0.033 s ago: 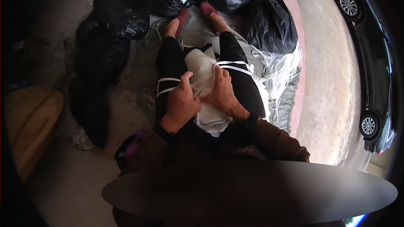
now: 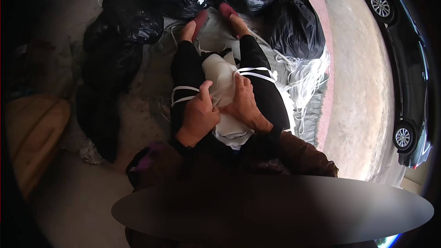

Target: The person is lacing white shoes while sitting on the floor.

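A white fabric bundle (image 2: pixel 219 71) lies lengthwise on my lap between my thighs, its folded layers showing at the near end. My left hand (image 2: pixel 199 117) is closed at the bundle's left side, thumb raised, on a thin white strap. From there a loop of white strap (image 2: pixel 183 87) passes over my left thigh. On the bundle's right side my right hand (image 2: pixel 245 103) is closed, fingers curled and thumb side toward the left hand. A doubled white strap (image 2: pixel 257 70) runs from its fingertips across my right thigh. The strap's ends inside both fists are hidden.
Black plastic bags (image 2: pixel 296 27) stand in an arc beyond my feet and down the left. A tangle of white straps (image 2: pixel 305 78) hangs beside the right bag. A wooden board (image 2: pixel 39 133) lies at the left. A dark car (image 2: pixel 404 64) stands far right.
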{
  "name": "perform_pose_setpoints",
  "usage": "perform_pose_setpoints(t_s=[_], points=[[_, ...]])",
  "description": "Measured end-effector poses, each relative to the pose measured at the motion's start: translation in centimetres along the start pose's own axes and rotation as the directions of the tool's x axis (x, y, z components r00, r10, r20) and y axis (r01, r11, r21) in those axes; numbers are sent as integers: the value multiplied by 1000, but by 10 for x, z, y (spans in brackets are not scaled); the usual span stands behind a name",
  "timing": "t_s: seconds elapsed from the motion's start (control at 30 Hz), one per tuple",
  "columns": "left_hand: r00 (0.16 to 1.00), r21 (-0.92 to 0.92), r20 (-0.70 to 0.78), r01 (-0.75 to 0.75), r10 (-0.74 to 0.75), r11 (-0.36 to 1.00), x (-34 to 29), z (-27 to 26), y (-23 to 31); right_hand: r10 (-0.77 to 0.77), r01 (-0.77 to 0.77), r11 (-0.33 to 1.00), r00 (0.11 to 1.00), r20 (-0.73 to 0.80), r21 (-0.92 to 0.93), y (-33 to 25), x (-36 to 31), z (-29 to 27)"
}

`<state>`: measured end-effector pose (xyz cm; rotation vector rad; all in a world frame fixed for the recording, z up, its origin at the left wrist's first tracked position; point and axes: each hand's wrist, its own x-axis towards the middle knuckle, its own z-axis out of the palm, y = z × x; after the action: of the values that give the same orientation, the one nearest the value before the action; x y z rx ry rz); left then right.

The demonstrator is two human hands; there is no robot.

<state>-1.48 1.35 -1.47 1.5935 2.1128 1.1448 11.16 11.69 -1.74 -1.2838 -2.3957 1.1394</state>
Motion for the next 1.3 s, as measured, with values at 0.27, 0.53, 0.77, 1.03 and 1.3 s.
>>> perform_pose_setpoints(t_s=[0.27,0.53,0.77,1.03,1.3], points=[[953,-74,108,-277,283,958,3,0,4,-56,54,997,998,-34,-49,10,-15,10],[996,-244,-7,83,-88,966,3,6,5,-110,117,992,985,-132,42,3,-27,-3],[975,-250,82,220,-206,943,9,-3,32,-276,277,961,950,-145,-14,-12,-42,-33],[981,-355,194,93,-24,930,6,-8,11,-419,393,895,903,-95,-208,-6,-13,24],[961,-322,112,277,-254,905,1,5,-3,-579,486,732,813,-62,-477,-6,-10,25]])
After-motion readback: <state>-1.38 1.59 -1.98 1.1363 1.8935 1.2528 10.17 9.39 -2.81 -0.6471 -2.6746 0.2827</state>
